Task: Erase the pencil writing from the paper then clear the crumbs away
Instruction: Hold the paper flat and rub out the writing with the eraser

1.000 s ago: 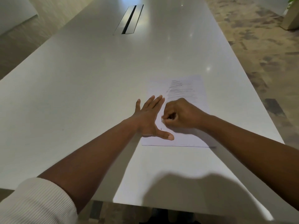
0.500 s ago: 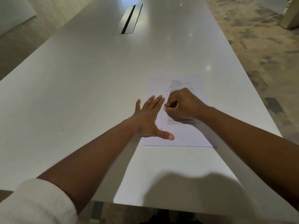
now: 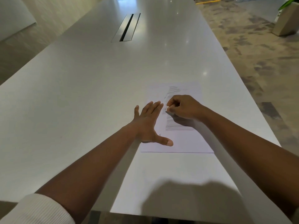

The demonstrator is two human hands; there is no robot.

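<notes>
A white sheet of paper [image 3: 191, 143] lies flat on the white table [image 3: 80, 94], right of centre. Grey pencil writing [image 3: 174, 91] runs down its middle in several lines, partly hidden by my right hand. My left hand [image 3: 148, 122] lies flat on the paper's left edge, fingers straight and thumb spread onto the sheet. My right hand [image 3: 182, 107] is curled and pinches a small white eraser [image 3: 167, 108] against the writing near the sheet's middle.
A long metal cable slot [image 3: 127, 27] is set into the table farther back. Patterned carpet [image 3: 258, 46] runs along the right side, with a planter [image 3: 286, 20] at the far right. The table's near edge is close below my forearms.
My right hand with the eraser has moved away from me up the sheet, uncovering lower lines of writing. My left hand has stayed flat in place.
</notes>
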